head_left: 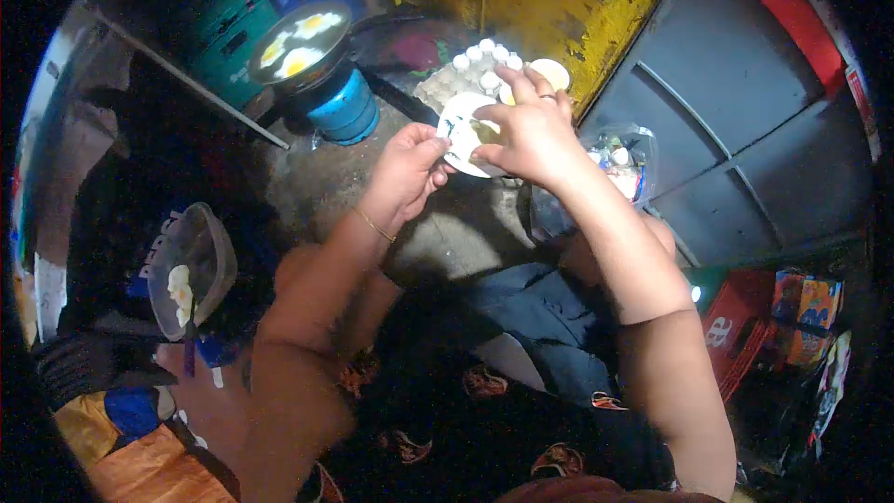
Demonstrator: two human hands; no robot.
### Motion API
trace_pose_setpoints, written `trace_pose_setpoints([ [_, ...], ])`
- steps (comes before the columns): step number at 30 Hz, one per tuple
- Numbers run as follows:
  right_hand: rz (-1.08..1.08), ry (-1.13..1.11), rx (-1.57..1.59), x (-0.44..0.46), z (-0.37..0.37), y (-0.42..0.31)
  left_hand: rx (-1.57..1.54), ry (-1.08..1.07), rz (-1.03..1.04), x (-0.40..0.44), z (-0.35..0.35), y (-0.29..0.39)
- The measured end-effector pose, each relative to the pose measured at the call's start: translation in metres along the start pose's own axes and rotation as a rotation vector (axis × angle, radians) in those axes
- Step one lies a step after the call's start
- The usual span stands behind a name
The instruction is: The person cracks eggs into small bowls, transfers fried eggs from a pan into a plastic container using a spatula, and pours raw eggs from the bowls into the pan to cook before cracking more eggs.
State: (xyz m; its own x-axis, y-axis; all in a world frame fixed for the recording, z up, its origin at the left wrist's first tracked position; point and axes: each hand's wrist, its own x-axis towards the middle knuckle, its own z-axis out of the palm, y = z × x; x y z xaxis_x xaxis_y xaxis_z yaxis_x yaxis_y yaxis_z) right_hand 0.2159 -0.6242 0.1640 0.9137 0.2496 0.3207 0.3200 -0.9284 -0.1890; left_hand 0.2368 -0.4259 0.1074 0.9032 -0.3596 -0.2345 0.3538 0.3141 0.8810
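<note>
A small white plate [458, 162] is tilted between my hands, with some dark bits on its surface. My left hand [416, 168] grips the plate's left edge, thumb on top. Over the plate's right side, my right hand [533, 135] is spread, its fingertips at the plate; nothing can be made out between them. Just beyond is an egg tray [445, 89] with several white eggs [473, 54] in it. A pale round dish [549, 75] lies behind my right fingers. At the upper left, a pan [328, 40] holding several frying eggs rests on a blue stove [345, 110].
A clear plastic tub [216, 256] with white food stands at the left. Right of my right wrist is a plastic bag [629, 168] with items inside. Yellow [540, 0] and grey metal panels [736, 65] border the far right; red crates [740, 321] stand lower right.
</note>
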Motion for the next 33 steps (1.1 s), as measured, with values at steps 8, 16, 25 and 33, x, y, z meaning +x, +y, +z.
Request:
trace_pose_setpoints([
  [8,0.092,-0.055,0.052,0.010,0.040,-0.005,-0.060,-0.002,-0.005,0.011,-0.016,-0.011],
  [16,0.087,0.123,0.552,0.064,0.070,0.054,-0.084,0.096,0.010,0.029,-0.036,-0.004],
  [25,0.320,0.008,0.118,0.080,0.122,0.102,-0.110,0.218,0.098,0.040,-0.064,0.019],
  [33,0.113,-0.117,-0.256,0.066,0.149,0.099,-0.090,0.230,0.100,0.039,-0.062,0.023],
])
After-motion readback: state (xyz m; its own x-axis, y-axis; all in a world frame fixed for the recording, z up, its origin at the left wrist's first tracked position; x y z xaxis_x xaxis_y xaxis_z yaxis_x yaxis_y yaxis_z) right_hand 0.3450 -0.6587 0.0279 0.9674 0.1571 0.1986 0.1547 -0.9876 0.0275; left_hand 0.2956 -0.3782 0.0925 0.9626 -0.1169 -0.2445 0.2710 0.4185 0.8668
